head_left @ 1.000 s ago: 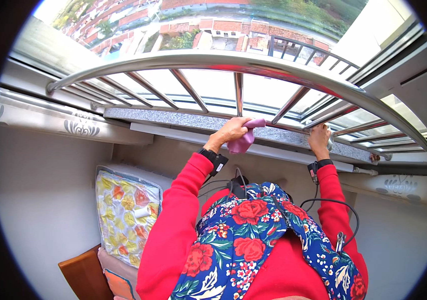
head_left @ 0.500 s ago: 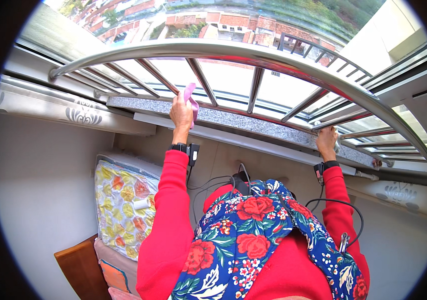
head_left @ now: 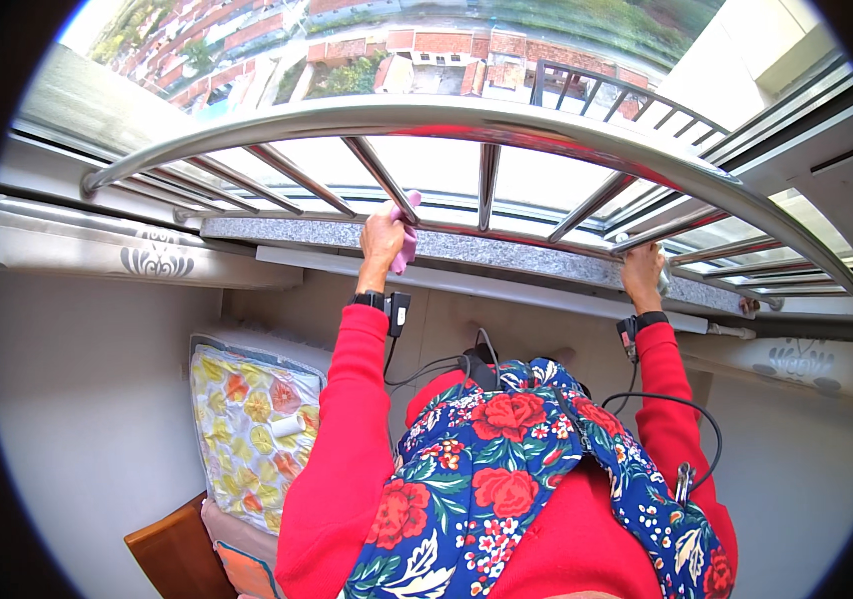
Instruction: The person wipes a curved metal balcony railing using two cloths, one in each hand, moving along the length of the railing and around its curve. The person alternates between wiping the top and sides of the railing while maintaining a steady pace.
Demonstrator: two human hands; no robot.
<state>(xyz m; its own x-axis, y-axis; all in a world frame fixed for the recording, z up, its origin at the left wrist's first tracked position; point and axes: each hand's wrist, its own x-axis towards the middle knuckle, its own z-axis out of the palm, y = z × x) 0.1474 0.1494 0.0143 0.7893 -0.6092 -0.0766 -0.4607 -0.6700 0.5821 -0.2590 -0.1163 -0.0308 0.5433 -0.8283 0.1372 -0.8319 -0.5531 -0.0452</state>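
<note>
My left hand (head_left: 382, 242) is closed on a pink cloth (head_left: 406, 250). It presses the cloth around the lower end of an upright metal bar (head_left: 375, 172) of the window railing (head_left: 426, 112). Farther right, my right hand (head_left: 643, 272) is closed beside the railing's lower right bars. A pale thing shows past its fingers, mostly hidden, and its kind cannot be made out. Under the bars runs a speckled grey stone sill (head_left: 506, 250).
Beyond the railing is window glass, with rooftops far below. At lower left stand a flowered cover (head_left: 237, 419) with a white roll (head_left: 288, 426) on it and a brown wooden board (head_left: 179, 547). Rolled patterned curtains (head_left: 152, 255) flank the window. Black cables hang around my body.
My left hand has moved with the pink cloth from one upright bar to the neighbouring bar on its right. My right hand stays by the lower right bars. The view has shifted slightly.
</note>
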